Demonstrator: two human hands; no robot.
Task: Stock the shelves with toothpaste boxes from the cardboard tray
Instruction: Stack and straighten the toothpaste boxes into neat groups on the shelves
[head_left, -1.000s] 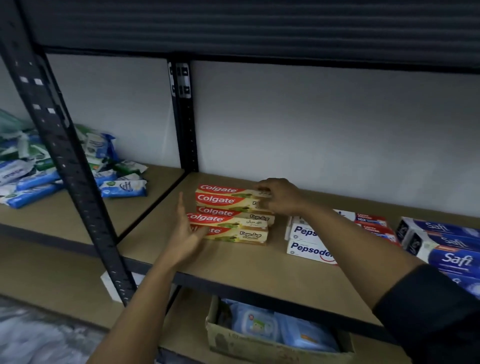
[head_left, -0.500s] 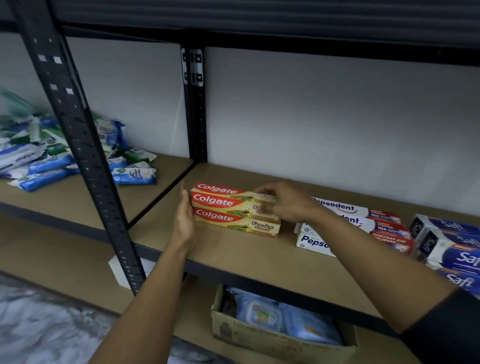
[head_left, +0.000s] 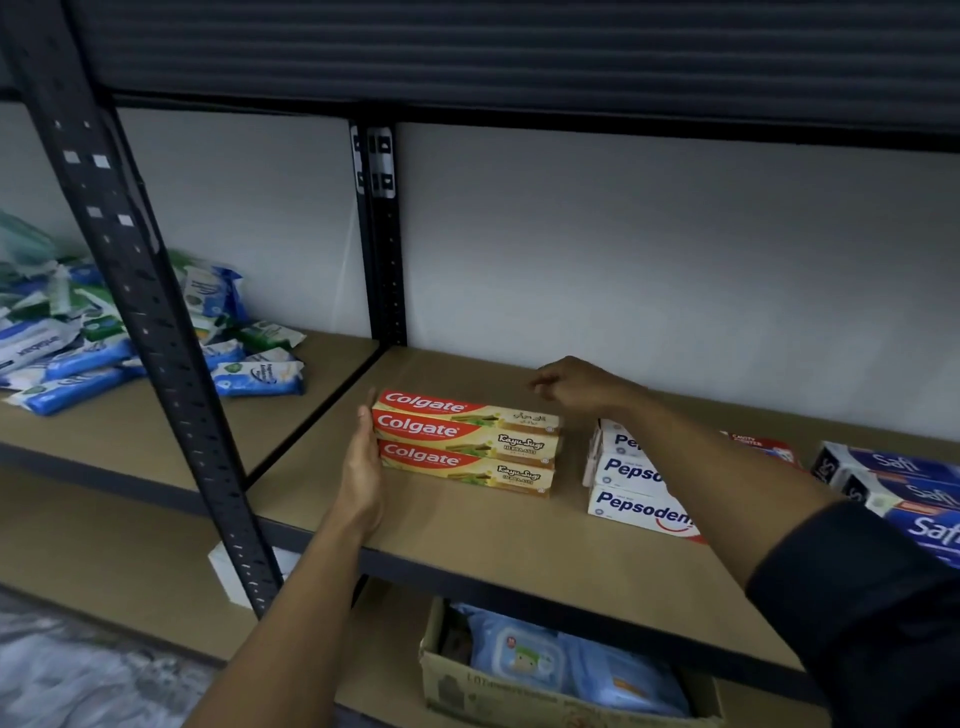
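A neat stack of red and cream Colgate toothpaste boxes lies on the brown shelf board. My left hand is flat against the stack's left end, fingers straight, gripping nothing. My right hand hovers just behind and above the stack's right end, fingers loosely curled, holding nothing. White Pepsodent boxes lie to the right of the stack, partly hidden by my right forearm. Blue Safi boxes sit at the far right.
A black slotted upright stands in front left, another post at the back. Blue and green wipe packets pile on the left shelf. A cardboard box of blue packs sits on the lower shelf.
The Colgate boxes went from a loose pile to a squared stack. My right hand lifted off the stack's right end and drew back; my left hand stays pressed on the left end.
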